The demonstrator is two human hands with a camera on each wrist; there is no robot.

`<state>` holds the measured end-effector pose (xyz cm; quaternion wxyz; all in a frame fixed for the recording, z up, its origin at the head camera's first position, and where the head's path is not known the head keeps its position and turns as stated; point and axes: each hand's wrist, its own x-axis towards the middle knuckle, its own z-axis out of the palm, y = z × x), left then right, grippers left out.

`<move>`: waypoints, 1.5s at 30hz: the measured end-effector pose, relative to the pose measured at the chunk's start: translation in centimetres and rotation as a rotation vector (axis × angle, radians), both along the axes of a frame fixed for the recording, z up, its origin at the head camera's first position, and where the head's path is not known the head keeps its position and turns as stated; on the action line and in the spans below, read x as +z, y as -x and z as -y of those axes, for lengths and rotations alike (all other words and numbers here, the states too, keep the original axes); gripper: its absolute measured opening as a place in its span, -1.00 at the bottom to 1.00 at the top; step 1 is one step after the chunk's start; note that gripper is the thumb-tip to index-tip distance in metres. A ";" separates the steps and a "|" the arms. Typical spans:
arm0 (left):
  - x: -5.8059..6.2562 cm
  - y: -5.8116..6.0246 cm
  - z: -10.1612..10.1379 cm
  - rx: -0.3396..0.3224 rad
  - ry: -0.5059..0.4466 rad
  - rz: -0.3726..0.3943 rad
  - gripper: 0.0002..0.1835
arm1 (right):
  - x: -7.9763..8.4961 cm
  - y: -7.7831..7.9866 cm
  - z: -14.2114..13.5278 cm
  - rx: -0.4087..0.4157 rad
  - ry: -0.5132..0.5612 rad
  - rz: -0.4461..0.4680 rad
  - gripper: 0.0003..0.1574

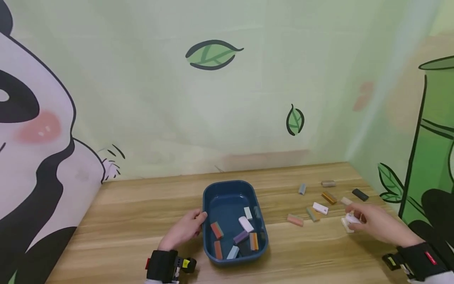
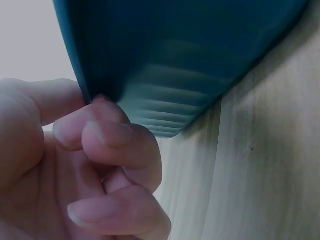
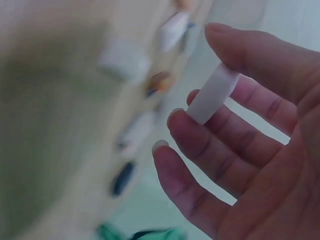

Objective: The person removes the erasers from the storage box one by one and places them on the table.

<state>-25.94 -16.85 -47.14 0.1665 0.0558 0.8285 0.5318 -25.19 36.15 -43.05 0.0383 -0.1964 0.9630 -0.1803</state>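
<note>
At the left rim of a blue plastic tray [image 1: 224,205], my left hand [image 1: 185,229] grips the edge between thumb and fingers. The left wrist view shows the tray's ribbed outer wall beside the curled fingers [image 2: 142,155]. Over to the right, my right hand [image 1: 377,224] pinches a small white eraser [image 3: 214,96] between thumb and fingertips. Just under it on the table is a cream eraser [image 1: 345,226], partly hidden by the hand. Inside the tray lie several erasers, among them a white one [image 1: 246,224], a purple one [image 1: 241,237] and an orange striped one [image 1: 253,241].
Several more erasers lie scattered on the wooden table [image 1: 142,213] right of the tray: pink [image 1: 295,220], white [image 1: 320,208], brown-orange [image 1: 329,197], black [image 1: 360,194] and grey [image 1: 302,189]. A printed curtain [image 1: 159,98] stands behind the table and along its right side.
</note>
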 end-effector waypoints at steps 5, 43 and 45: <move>0.3 -0.1 0.2 0.025 -0.008 -0.001 -0.66 | -1.6 -1.2 -2.6 -0.118 -0.081 0.032 -0.58; 0.0 -0.3 0.0 0.005 -0.060 0.021 -0.67 | -1.5 -6.6 -1.2 -0.253 -0.034 -0.081 -0.16; 0.0 -0.3 -0.1 0.009 -0.060 0.022 -0.66 | -0.8 -6.5 0.0 -0.200 0.000 -0.139 -0.27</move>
